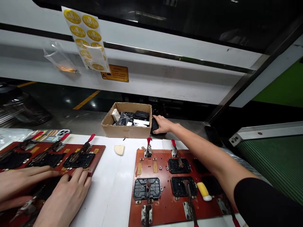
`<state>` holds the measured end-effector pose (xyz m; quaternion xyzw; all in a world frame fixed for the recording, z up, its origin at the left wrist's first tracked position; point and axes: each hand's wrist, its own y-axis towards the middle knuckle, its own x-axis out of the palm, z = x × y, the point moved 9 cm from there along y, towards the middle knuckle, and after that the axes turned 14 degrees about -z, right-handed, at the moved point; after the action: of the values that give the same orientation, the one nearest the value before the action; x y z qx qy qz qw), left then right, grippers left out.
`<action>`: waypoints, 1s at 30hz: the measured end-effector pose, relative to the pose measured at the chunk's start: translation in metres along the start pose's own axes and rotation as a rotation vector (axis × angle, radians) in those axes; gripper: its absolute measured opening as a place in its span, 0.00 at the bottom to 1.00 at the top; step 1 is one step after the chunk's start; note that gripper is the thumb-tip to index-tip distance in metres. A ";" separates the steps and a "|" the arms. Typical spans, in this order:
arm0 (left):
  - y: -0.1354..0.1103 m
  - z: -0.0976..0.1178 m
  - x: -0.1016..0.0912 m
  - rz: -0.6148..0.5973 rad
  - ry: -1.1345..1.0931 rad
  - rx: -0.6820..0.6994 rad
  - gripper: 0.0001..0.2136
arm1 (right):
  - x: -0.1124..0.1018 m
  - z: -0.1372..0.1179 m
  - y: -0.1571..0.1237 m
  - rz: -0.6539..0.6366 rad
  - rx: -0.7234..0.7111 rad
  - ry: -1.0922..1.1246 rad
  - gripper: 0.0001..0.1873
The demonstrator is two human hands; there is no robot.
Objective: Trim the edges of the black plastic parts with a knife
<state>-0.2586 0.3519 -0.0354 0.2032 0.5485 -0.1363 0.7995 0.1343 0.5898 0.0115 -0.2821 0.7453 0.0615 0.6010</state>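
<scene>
My right hand (164, 124) reaches from the lower right, bare forearm below a black sleeve. Its fingers and thumb are closed around a black plastic part (154, 125) beside the right wall of a cardboard box (125, 131). How much of that part lies under the hand is hidden. My left hand is not in view. Beneath my arm is a red-brown fixture board (163, 186) with red-handled toggle clamps and black plastic housings, such as the housing (147, 188) at its left. A yellow-and-white piece (204, 191) lies on it.
At the left, a co-worker's two hands (68, 194) work over a second red-brown board (100, 151) with clamps. A beige wedge (119, 150) lies on the white table between the boards. A phone (60, 134) lies behind the left board. A machine panel (170, 75) spans the back.
</scene>
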 end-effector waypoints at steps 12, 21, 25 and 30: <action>-0.064 0.069 -0.065 0.306 -0.942 -0.250 0.19 | -0.038 -0.177 -0.231 0.621 -0.360 0.347 0.65; -0.156 0.318 0.041 0.017 -1.921 -0.324 0.30 | 0.104 -0.296 -0.393 0.329 -0.649 0.411 0.70; -0.169 0.348 0.043 -0.292 -1.957 -0.337 0.29 | 0.169 -0.301 -0.422 0.329 -0.596 0.493 0.72; -0.187 0.362 0.061 -0.547 -1.826 -0.436 0.22 | 0.188 -0.292 -0.446 0.194 -0.548 0.489 0.78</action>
<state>-0.0216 0.0154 -0.0111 -0.2672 -0.2400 -0.3176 0.8775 0.0807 0.0270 0.0253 -0.3670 0.8457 0.2459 0.2993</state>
